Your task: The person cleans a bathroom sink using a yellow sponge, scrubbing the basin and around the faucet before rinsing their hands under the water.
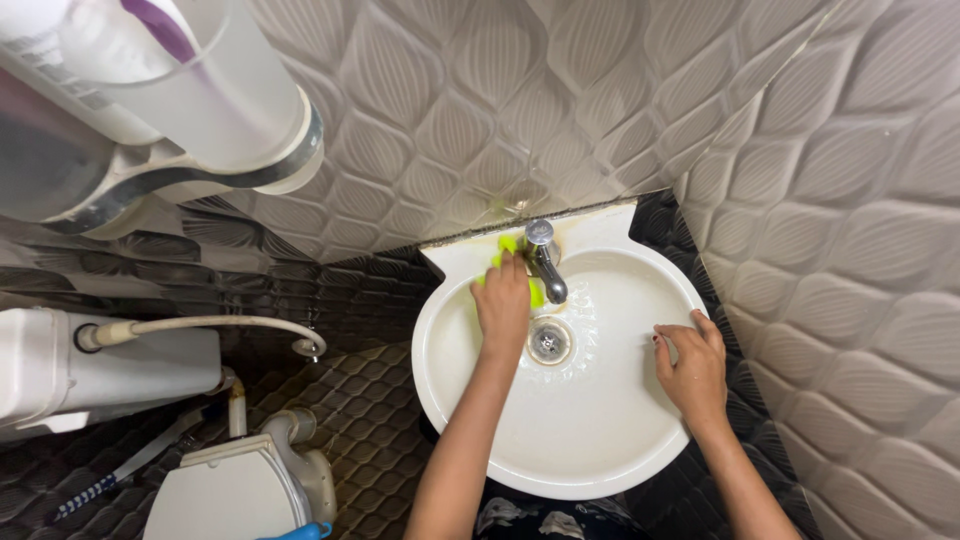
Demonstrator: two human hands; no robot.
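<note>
My left hand (503,302) presses a bright yellow-green sponge or cloth (507,246) against the back left inside of a round white washbasin (560,455), just left of the chrome tap (545,262). Most of the sponge is hidden under my fingers. Foamy water lies around the metal drain (550,341). On the right inside wall of the basin rests my right hand (692,365), fingers curled and holding nothing that I can see.
The basin stands in a corner of leaf-patterned tiled walls. A white toilet (240,490) with its cistern (70,365) and a hose sits at lower left. A brush with a blue handle (95,488) lies on the dark floor. A holder with cups (200,100) hangs at upper left.
</note>
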